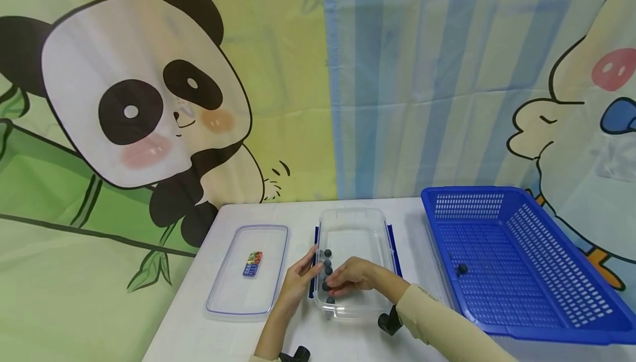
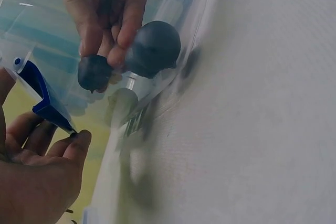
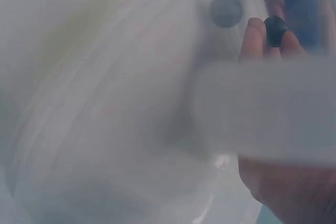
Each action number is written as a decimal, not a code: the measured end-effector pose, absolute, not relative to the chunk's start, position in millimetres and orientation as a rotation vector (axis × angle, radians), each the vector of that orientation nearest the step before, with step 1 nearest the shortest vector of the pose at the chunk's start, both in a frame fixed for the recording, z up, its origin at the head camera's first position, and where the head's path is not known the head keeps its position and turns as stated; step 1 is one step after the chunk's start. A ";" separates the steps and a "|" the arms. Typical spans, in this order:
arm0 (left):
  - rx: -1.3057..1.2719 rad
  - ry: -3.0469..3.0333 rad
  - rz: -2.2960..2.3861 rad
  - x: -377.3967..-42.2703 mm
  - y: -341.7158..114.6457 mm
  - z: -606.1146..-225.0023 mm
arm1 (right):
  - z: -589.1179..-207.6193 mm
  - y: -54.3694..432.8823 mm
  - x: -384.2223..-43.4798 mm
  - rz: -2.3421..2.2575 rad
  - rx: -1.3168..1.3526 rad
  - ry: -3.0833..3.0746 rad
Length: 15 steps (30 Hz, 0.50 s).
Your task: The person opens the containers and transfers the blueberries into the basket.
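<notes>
A clear rectangular container (image 1: 354, 218) with blue side latches (image 1: 394, 249) stands on the table. My right hand (image 1: 350, 275) reaches into it near the left wall and pinches a small dark ball (image 3: 276, 31) between thumb and fingertips. Several more dark balls (image 1: 328, 253) line up along that wall; one larger-looking ball (image 2: 153, 50) shows close through the plastic in the left wrist view. At the container's left side, my left hand (image 1: 297, 279) grips the wall, its fingertips around the blue latch (image 2: 50, 103). A blurred pale band covers part of the right hand in the right wrist view.
Left of the container lies a clear lid (image 1: 226, 290) with a blue edge and a colourful label (image 1: 252, 264). To the right stands a large blue plastic basket (image 1: 521, 290) holding a dark ball (image 1: 462, 269). A printed curtain (image 1: 387, 86) hangs behind the white table (image 1: 191, 326).
</notes>
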State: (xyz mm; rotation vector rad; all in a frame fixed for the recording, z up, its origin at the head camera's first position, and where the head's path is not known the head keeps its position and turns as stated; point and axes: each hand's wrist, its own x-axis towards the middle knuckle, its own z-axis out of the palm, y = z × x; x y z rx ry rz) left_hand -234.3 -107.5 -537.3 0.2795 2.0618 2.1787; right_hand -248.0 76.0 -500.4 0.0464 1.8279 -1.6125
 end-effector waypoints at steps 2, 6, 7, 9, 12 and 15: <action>0.285 2.055 2.183 -232.3 -107.6 -534.0 | -498.8 78.2 -249.2 -1.636 0.046 1.803; 0.288 2.031 2.204 -228.4 -107.5 -527.1 | -487.3 85.0 -248.5 -1.708 0.016 1.742; 0.286 2.031 2.201 -226.8 -107.1 -523.5 | -482.2 88.6 -247.8 -1.730 -0.003 1.723; 0.295 2.035 2.199 -224.4 -106.2 -518.7 | -469.5 99.2 -246.2 -1.782 -0.042 1.690; 0.303 2.042 2.190 -219.7 -105.0 -509.6 | -448.7 127.3 -246.0 -1.873 -0.079 1.632; 0.288 2.048 2.195 -218.9 -105.1 -507.4 | -429.7 168.3 -247.6 -1.959 -0.103 1.593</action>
